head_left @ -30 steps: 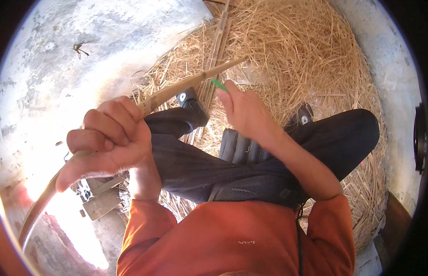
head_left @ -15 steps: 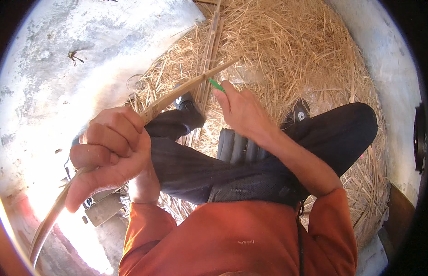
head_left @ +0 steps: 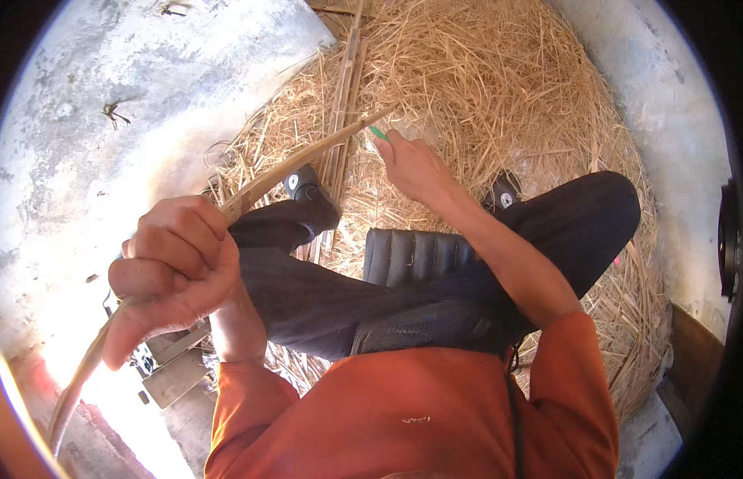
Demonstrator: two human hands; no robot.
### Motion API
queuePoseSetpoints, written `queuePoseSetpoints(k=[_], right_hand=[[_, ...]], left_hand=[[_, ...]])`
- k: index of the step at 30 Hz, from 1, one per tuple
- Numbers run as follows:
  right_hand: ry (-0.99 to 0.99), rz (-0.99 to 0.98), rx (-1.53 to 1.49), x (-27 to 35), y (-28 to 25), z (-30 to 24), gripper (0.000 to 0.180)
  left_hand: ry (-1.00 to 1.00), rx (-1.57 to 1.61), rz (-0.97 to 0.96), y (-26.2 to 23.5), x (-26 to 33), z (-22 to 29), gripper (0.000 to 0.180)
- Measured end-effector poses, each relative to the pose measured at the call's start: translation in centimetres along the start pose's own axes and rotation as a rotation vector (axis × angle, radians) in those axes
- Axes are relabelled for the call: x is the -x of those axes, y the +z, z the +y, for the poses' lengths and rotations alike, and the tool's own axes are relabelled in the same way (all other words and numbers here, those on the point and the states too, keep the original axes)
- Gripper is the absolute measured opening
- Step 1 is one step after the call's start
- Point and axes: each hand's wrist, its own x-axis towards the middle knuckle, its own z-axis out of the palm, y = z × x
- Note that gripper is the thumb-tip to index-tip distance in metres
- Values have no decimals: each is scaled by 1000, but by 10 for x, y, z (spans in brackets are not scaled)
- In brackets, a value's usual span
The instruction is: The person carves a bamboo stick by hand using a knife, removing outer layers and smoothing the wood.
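Note:
My left hand (head_left: 180, 267) is closed in a fist around a long, pale bamboo strip (head_left: 287, 165). The strip's lower end curves down to the left of the fist, and its upper part slants up and right to a thin tip. My right hand (head_left: 415, 166) grips a small green-handled knife (head_left: 378, 133) close to that tip. The knife's end meets the strip there, but its blade is too small to make out. Most of the handle is hidden in my fingers.
Dry straw-like shavings (head_left: 499, 72) cover the ground ahead of my crossed legs (head_left: 323, 299). Long flat strips (head_left: 339, 128) lie on them beside my shoe (head_left: 307, 191). A dark padded cushion (head_left: 415, 255) sits between my legs. A pale, worn slab (head_left: 172, 72) spreads at the left.
The knife has slid up along the strip toward its tip. My right hand has moved with it, and both hands appear slightly farther left as the view has shifted.

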Motion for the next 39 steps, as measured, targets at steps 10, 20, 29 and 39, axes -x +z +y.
queuePoseSetpoints(k=[10, 20, 29, 39], right_hand=[[-123, 76, 87, 14, 1, -21, 31], [-147, 135, 47, 18, 8, -15, 32], [-18, 45, 18, 15, 13, -13, 35], [105, 0, -35, 2, 22, 16, 38]], left_hand=[[43, 80, -105, -22, -7, -5, 68], [53, 67, -77, -13, -9, -7, 68], [34, 57, -113, -10, -5, -5, 70], [24, 62, -112, -12, -6, -7, 71]])
